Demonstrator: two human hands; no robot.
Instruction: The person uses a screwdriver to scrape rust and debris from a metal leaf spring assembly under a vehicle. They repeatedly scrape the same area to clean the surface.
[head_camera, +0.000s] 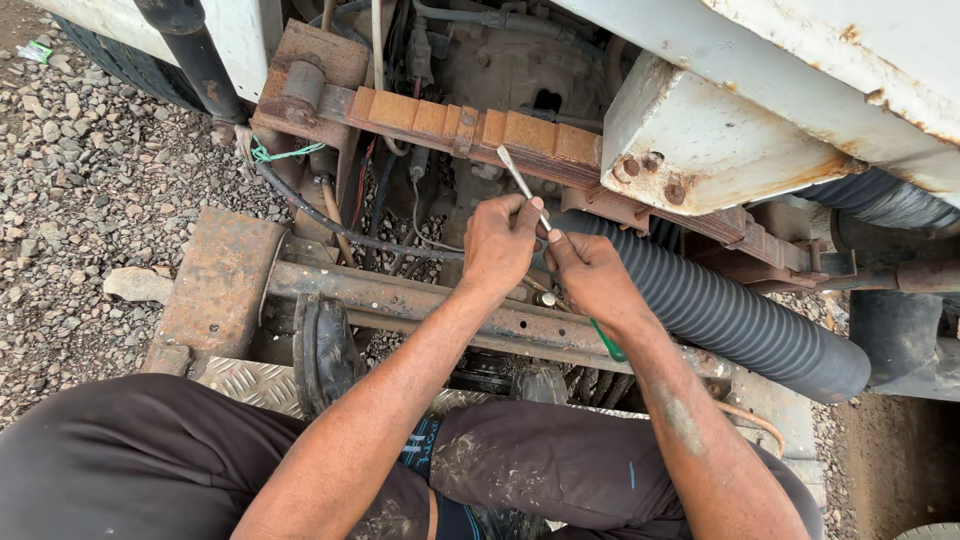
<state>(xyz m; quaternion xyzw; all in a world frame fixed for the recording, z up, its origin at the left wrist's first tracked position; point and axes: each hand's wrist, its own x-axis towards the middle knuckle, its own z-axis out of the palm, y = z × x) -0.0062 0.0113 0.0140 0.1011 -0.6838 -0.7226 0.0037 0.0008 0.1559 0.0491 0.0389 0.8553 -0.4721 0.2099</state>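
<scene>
Head view looks down on two bare hands working under a vehicle. One thin metal tool, a flat silvery blade, rises up and away from the fingertips of both hands. The left hand is curled around its lower part, thumb and forefinger pinching the shaft. The right hand is closed just beside the left, its fingertips meeting the same shaft from the other side, so the two hands touch at the tool. One green handle shows below the right wrist; whether it belongs to the same tool I cannot tell, since the hand hides the join.

Directly beyond the fingertips runs one rusty leaf spring, its stacked orange-brown leaves held by one clamp, and the blade's tip lies against it. To the right of the right hand lies one black corrugated hose, passing close behind that hand's knuckles. Under both forearms runs one rusty steel bar with small holes. Left of the left hand hang several dark cables, and further off one green cord is tied at the spring's end bracket. Beyond the right hand sits one white painted bracket carrying three rusted bolts. Near the left elbow, one black rubber piece rests on chequered plate. Gravel lies well to the left.
</scene>
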